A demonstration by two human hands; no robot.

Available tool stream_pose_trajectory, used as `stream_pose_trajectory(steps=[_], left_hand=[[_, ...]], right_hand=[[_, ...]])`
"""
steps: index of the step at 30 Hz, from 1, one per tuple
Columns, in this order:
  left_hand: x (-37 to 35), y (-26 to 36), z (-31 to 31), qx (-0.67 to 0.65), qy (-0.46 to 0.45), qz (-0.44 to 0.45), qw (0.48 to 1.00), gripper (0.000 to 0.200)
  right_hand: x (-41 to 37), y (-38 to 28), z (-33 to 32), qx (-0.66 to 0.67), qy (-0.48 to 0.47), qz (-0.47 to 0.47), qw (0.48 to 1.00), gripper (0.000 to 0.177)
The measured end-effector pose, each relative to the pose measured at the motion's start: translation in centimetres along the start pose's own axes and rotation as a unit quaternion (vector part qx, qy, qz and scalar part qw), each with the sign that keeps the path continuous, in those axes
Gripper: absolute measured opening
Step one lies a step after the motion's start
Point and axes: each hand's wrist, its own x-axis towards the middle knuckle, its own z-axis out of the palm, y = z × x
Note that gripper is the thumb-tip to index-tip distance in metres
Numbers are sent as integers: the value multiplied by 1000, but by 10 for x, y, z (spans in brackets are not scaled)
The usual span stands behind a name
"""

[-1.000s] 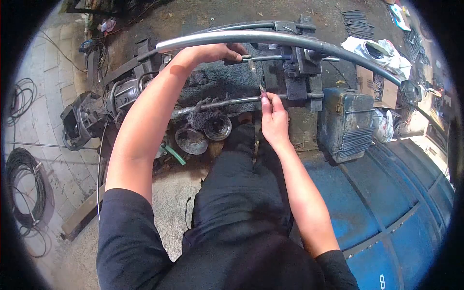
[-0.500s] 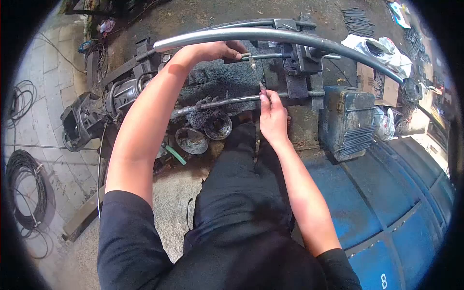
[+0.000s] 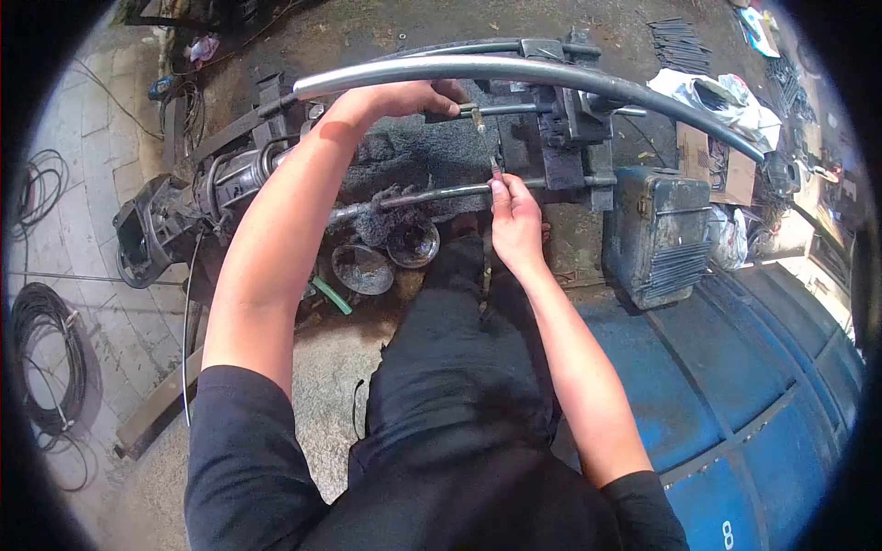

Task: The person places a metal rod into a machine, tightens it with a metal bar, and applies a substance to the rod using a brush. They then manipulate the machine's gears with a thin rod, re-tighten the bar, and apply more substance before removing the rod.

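My left hand [image 3: 418,97] reaches under a long curved steel bar [image 3: 459,66] and is closed round a small dark piece, its details hard to make out. A thin pale tool tip [image 3: 480,123] lies beside its fingers. Below and to the right, my right hand [image 3: 517,219] pinches a slim reddish tool [image 3: 497,174] that points up towards my left hand. Behind both hands is the machine, with a horizontal rod [image 3: 441,194] and dark metal shavings [image 3: 404,156].
Two round bowls [image 3: 412,242] sit below the machine, near a green-handled object [image 3: 331,296]. A worn metal box [image 3: 657,234] stands right, beside blue panels [image 3: 735,349]. Coiled cable [image 3: 46,358] lies left. A white bag [image 3: 717,106] is upper right.
The view has shifted very slightly. My right hand has moved a little, still pinching the slim tool; my left hand keeps its place and grip.
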Motion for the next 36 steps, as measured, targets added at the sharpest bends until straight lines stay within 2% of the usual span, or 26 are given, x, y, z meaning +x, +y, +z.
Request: stream_pose_trajectory(steps=[5, 8, 10, 11, 12, 14, 15, 16, 17, 18, 19, 20, 21, 24, 28, 31, 32, 33, 34, 35, 36], left_hand=[[0, 1, 2, -14, 6, -18, 1000, 37], [1, -3, 1, -17, 3, 12, 1000, 34], [-10, 3, 5, 1, 110, 56, 992, 33], [-16, 5, 6, 68, 188, 46, 979, 33], [-25, 7, 16, 67, 188, 43, 979, 33], [-41, 7, 38, 43, 432, -33, 900, 35], [-51, 6, 47, 30, 440, -70, 895, 33], [-66, 6, 70, -65, 513, 23, 856, 33], [-79, 20, 91, -173, 557, 23, 812, 31], [-81, 1, 118, -206, 607, 81, 763, 30], [-97, 6, 133, -106, 619, 20, 778, 29], [-101, -4, 154, -109, 633, 41, 765, 28], [-104, -9, 173, -190, 618, 40, 762, 26], [-115, -18, 208, -138, 585, 23, 799, 23], [-111, -21, 224, 0, 499, 104, 860, 20], [-95, -20, 229, 6, 412, 124, 903, 29], [-88, -20, 231, 5, 415, 122, 901, 29], [-78, -20, 232, 28, 393, 138, 909, 24], [-68, -21, 233, 51, 370, 153, 915, 20], [-59, -23, 234, 35, 322, 129, 937, 18], [-50, -21, 232, 35, 324, 129, 937, 18]], right_hand=[[-12, 17, 6, 9, -4, -5, 1000, 28], [-29, 35, 5, 24, 14, -19, 999, 26], [-38, 26, 0, -2, 22, -3, 1000, 25], [-38, 22, -2, -3, 19, -3, 1000, 25], [-38, 16, -3, -21, 2, -7, 1000, 25], [-35, 1, -4, -38, -14, -11, 999, 25], [-31, -7, -2, -20, -8, -61, 998, 25], [-26, -16, 1, -2, -2, -111, 994, 25], [-20, -24, 3, -9, 24, -147, 989, 25], [-15, -27, 4, -9, 23, -148, 989, 25], [-11, -30, 5, -45, 17, -139, 989, 25], [-7, -32, 6, -80, 11, -132, 988, 25], [-6, -33, 7, -96, 2, -139, 986, 26], [0, -44, 5, -98, -30, -100, 990, 26], [-4, -55, 4, -151, -65, -123, 979, 29], [-13, -53, 5, -143, -47, -142, 978, 29], [-15, -48, 6, -128, -41, -139, 981, 29], [-13, -44, 5, -149, -5, -147, 978, 31], [-13, -44, 5, -150, -7, -147, 978, 31], [-12, -45, 4, -159, -25, -138, 977, 30], [-11, -47, 4, -169, -41, -130, 976, 30]])
